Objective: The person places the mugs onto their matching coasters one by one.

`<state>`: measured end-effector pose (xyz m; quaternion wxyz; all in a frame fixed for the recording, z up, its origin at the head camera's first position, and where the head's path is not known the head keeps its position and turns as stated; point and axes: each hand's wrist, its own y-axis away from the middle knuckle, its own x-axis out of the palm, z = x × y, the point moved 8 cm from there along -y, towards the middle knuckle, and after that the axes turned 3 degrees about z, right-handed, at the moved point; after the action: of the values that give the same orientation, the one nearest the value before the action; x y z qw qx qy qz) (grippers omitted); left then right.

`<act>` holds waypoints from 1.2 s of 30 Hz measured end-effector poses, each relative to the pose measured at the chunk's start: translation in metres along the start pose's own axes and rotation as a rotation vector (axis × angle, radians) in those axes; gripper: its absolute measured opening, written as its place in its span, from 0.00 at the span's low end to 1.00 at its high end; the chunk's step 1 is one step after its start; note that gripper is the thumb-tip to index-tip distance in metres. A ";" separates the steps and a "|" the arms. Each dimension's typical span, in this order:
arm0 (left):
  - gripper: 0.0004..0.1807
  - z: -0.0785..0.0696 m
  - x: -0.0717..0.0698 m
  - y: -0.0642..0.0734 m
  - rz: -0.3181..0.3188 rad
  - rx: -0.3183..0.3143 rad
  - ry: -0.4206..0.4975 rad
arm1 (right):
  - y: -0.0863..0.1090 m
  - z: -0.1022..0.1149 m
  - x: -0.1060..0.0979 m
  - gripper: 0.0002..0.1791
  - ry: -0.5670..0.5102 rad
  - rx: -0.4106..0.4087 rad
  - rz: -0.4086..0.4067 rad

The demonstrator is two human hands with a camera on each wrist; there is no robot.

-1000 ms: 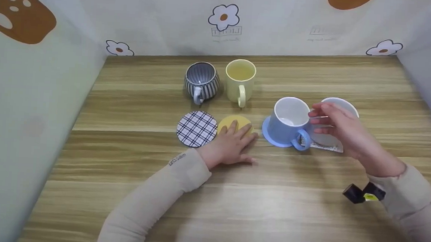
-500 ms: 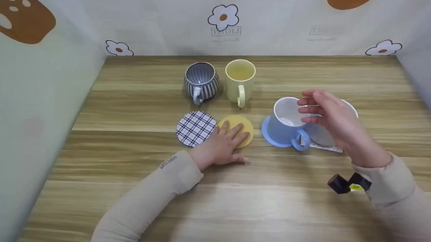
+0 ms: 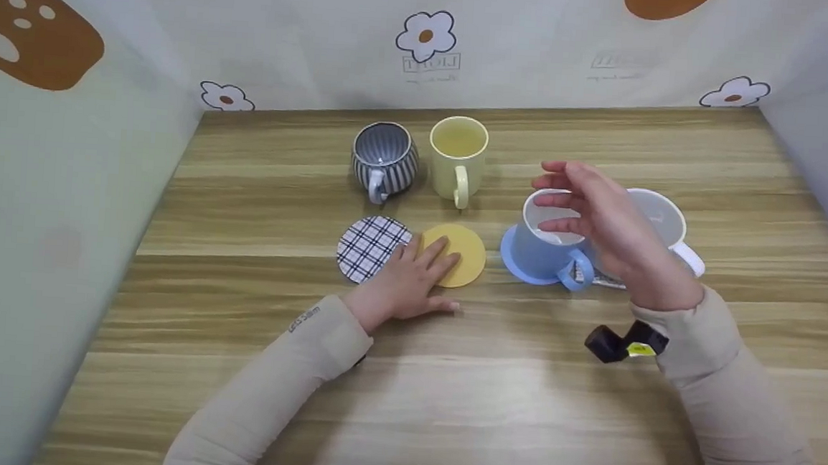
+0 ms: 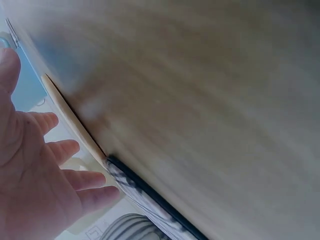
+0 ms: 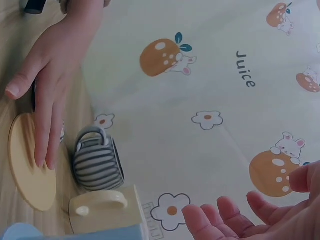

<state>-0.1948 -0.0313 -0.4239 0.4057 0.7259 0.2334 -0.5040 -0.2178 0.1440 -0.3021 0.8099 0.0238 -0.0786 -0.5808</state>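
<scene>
With fingers straight and spread, my left hand [image 3: 405,281] lies over the yellow round coaster [image 3: 468,261] and the right edge of the plaid coaster [image 3: 364,249]. Its palm and spread fingers also show beside the coaster edges in the left wrist view. My right hand [image 3: 612,223] hovers over the blue mug [image 3: 536,251], fingers loosely bent and holding nothing. That mug stands on a blue coaster [image 3: 510,258]. A white mug [image 3: 673,223] on a patterned coaster is partly hidden behind the right hand and wrist.
Behind the two coasters stand a striped grey mug [image 3: 397,172] and a pale yellow mug [image 3: 448,173], handles facing me. Printed cloth walls [image 3: 310,46] enclose the wooden table [image 3: 474,423] at the back and sides.
My right hand has moved left from above the white mug to above the blue mug, uncovering the white mug's handle. The left hand has slid slightly left, from the yellow coaster toward the plaid one.
</scene>
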 end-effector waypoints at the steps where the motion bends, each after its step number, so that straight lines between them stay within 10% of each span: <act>1: 0.43 0.002 0.000 0.001 -0.005 -0.004 0.003 | -0.001 0.000 0.003 0.16 -0.010 -0.003 0.000; 36: 0.44 0.035 0.001 0.031 -0.046 -0.058 0.039 | -0.045 -0.049 0.061 0.26 0.040 0.079 -0.015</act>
<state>-0.1897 -0.0774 -0.4195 0.4102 0.7180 0.2725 -0.4919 -0.2333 0.0693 -0.3498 0.8052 0.0677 -0.0851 -0.5829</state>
